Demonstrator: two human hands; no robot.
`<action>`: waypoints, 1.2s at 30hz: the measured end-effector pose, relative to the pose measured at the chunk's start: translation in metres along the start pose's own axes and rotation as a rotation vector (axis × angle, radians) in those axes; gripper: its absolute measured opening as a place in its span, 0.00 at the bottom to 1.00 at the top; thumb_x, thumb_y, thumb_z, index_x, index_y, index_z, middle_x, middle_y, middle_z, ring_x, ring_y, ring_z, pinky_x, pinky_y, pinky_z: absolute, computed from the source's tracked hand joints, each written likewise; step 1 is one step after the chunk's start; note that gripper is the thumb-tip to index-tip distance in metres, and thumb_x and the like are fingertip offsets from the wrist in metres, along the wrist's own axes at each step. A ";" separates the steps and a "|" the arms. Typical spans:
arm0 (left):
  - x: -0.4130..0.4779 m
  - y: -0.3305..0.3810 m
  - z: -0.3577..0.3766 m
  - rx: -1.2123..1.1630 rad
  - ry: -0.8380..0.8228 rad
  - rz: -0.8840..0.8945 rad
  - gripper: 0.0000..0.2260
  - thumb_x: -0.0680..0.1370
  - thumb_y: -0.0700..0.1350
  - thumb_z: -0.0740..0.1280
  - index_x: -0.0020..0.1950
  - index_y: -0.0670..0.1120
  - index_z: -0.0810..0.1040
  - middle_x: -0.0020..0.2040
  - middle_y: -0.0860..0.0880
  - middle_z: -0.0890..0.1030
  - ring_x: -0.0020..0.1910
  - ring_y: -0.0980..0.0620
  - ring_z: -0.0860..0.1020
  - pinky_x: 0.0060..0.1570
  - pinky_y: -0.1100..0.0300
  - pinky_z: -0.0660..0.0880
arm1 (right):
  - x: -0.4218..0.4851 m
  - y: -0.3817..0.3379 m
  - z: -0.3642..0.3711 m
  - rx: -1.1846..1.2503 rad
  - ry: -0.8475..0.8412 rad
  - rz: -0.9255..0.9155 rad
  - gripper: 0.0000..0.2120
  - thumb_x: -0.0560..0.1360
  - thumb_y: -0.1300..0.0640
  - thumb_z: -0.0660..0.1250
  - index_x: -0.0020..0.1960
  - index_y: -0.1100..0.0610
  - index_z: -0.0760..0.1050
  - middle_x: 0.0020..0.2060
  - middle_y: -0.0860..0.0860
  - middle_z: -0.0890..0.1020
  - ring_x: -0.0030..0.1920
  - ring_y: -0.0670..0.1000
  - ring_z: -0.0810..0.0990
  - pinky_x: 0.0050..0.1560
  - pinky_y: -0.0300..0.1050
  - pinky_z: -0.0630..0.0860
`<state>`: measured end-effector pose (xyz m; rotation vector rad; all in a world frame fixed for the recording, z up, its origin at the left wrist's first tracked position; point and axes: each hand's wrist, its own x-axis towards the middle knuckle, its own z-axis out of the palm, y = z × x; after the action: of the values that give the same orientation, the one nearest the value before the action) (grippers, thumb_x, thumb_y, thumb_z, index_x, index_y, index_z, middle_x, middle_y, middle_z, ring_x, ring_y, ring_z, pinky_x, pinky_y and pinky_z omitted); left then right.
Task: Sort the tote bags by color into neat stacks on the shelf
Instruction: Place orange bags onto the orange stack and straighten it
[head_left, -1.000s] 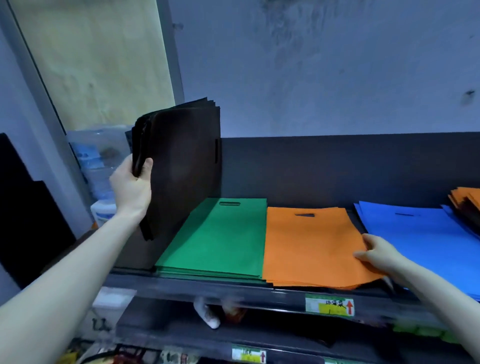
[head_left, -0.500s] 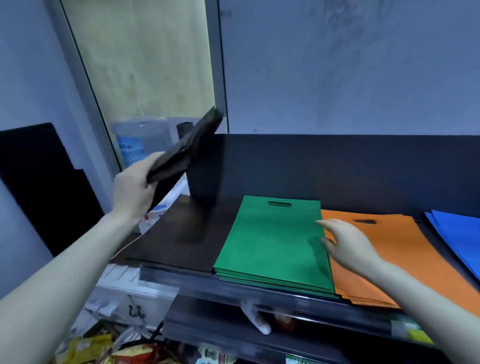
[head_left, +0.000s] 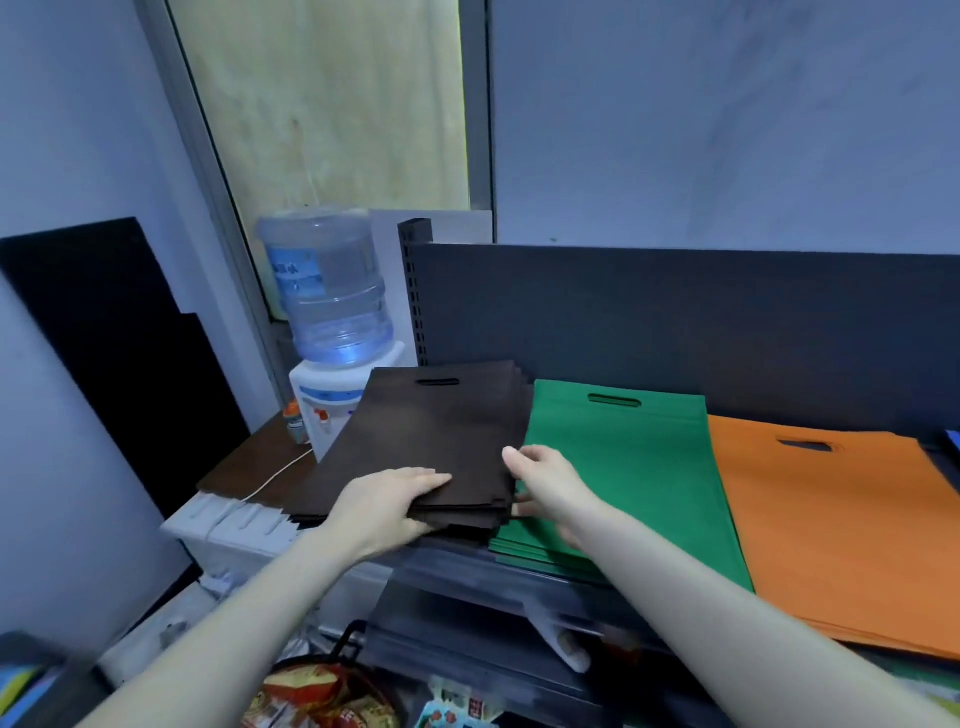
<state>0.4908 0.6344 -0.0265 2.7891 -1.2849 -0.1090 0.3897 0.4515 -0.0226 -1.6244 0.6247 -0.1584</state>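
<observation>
Left hand (head_left: 384, 506), right hand (head_left: 545, 483) hold black stack (head_left: 431, 441) — now flat

Black tote bag stack (head_left: 441, 441): flat at the left end of the shelf (head_left: 467, 566), layers fanned unevenly. Green tote bag stack (head_left: 623, 467): flat, touching its right edge. Orange tote bag stack (head_left: 831, 519): flat, next along rightward. Cut-out handles all face rearward.
</observation>
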 end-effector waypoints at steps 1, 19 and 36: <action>-0.002 -0.004 -0.002 -0.120 -0.074 -0.004 0.33 0.68 0.66 0.66 0.72 0.63 0.64 0.74 0.60 0.64 0.73 0.60 0.62 0.70 0.60 0.62 | 0.004 0.001 0.008 0.001 0.027 0.023 0.32 0.71 0.50 0.69 0.71 0.58 0.64 0.63 0.56 0.74 0.54 0.56 0.79 0.56 0.53 0.78; 0.027 -0.095 0.007 -0.584 0.240 -0.531 0.21 0.77 0.52 0.66 0.68 0.48 0.72 0.66 0.49 0.76 0.62 0.47 0.75 0.57 0.53 0.73 | 0.014 0.003 0.049 -0.410 0.150 -0.028 0.15 0.70 0.69 0.56 0.56 0.63 0.68 0.49 0.56 0.78 0.47 0.57 0.75 0.47 0.46 0.73; 0.037 -0.036 0.001 -0.127 0.355 -0.396 0.27 0.76 0.51 0.67 0.74 0.51 0.65 0.75 0.49 0.65 0.72 0.46 0.64 0.66 0.48 0.68 | -0.020 0.002 -0.014 -0.414 0.139 -0.203 0.28 0.75 0.66 0.62 0.74 0.57 0.63 0.74 0.51 0.64 0.74 0.50 0.62 0.73 0.42 0.57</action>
<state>0.5422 0.6299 -0.0317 2.7460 -0.6201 0.2626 0.3659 0.4492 -0.0175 -2.0919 0.6250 -0.3083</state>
